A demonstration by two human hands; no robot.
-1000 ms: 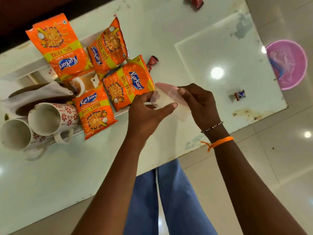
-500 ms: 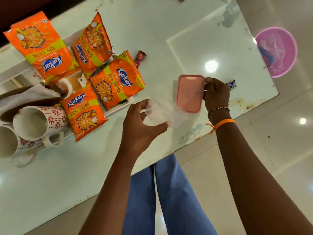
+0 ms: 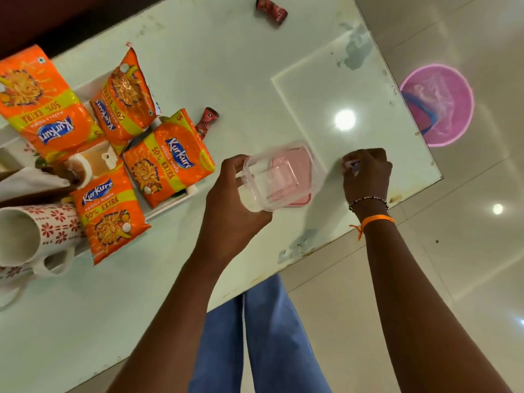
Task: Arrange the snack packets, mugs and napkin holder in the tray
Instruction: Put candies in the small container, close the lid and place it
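Note:
Several orange Kurkure snack packets point(image 3: 167, 160) lie on the white tray point(image 3: 170, 202) at the left. Two white mugs with red flowers point(image 3: 34, 236) rest on their sides at the tray's left end. Above them is the napkin holder with a white napkin point(image 3: 31, 182). My left hand point(image 3: 232, 211) grips a clear plastic container point(image 3: 272, 180) just above a pink lid point(image 3: 303, 168) lying on the table. My right hand point(image 3: 368, 177) pinches a small blue-white wrapped candy point(image 3: 353, 165) on the table near the right edge.
A red wrapped candy point(image 3: 207, 121) lies beside the tray and another point(image 3: 272, 9) at the table's far side. The glass table's near edge point(image 3: 312, 251) runs diagonally below my hands. A pink bin point(image 3: 442, 106) stands on the floor to the right.
My right hand took the pink lid off, laid it on the table, then moved right onto the small candy. My left hand brought the clear container over the lid.

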